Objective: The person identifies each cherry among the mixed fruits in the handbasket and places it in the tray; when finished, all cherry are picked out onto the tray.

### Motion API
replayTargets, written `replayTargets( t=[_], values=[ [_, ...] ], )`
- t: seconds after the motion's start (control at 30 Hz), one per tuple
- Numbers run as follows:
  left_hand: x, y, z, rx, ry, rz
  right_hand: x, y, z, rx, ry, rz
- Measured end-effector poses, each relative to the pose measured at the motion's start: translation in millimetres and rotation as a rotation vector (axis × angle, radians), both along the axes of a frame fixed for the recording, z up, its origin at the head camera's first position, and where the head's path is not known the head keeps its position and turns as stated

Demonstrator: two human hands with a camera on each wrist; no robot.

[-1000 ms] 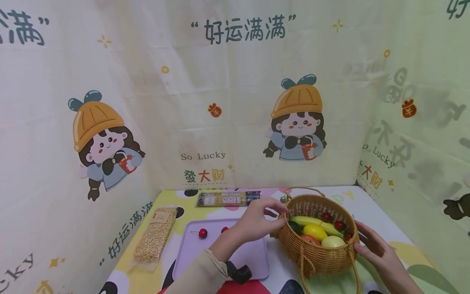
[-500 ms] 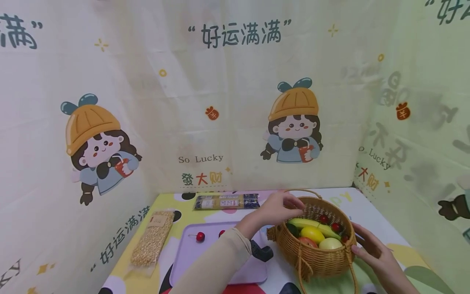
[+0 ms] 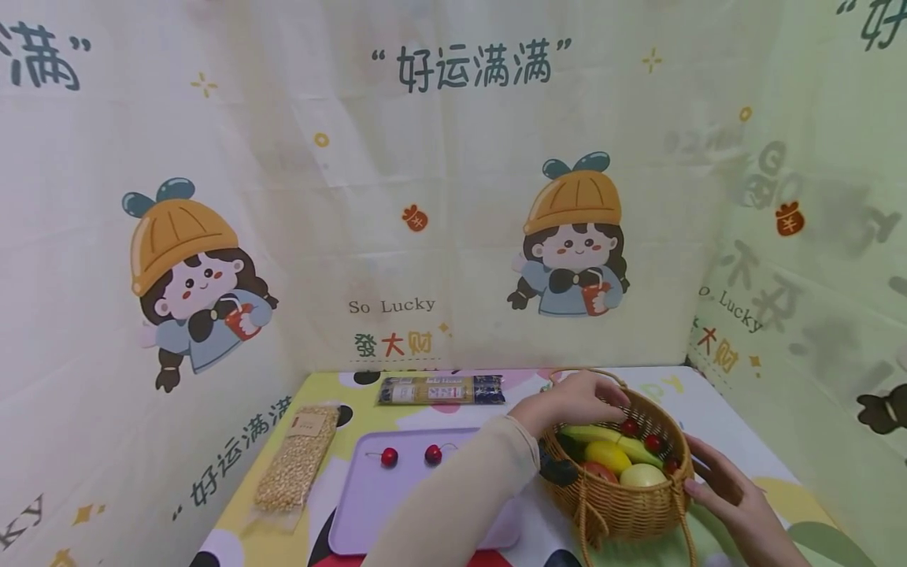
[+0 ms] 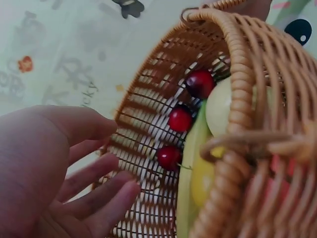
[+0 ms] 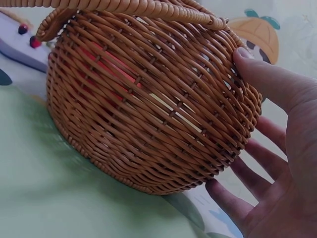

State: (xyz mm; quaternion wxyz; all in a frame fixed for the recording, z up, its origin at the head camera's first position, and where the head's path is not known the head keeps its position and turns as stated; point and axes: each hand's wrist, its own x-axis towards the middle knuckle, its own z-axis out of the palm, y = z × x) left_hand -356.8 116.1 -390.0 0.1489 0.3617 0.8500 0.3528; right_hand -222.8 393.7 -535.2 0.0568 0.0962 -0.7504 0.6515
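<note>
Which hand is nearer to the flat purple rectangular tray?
Left. The left hand is over the opening of the round brown wicker basket, to the purple tray's right; the right hand is farther away, at the basket's outer right side.

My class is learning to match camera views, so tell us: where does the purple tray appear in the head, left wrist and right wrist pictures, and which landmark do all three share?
Head: purple tray low, left of centre, partly behind the left sleeve.
Left wrist: not in this picture.
Right wrist: at the upper left edge, with two cherries.
Shared landmark: the wicker basket.
</note>
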Motion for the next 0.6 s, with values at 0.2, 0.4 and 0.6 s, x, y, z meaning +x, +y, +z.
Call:
replayTargets(
  t=[0.2, 0.4, 0.6],
  values=[
    [-5.8, 22, -6.3, -0.138, -0.046, 0.004, -0.3, 0, -1.1, -0.015, 0.03, 0.008],
    [-5.3, 32, -18.9, -0.186, -0.073, 0.004, 0.6, 0, 0.4, 0.016, -0.008, 0.006],
    [-7.0, 42, -24.9, -0.214, -0.11, 0.052, 2.6, -1, 2.2, 0.046, -0.03, -0.014]
  ],
)
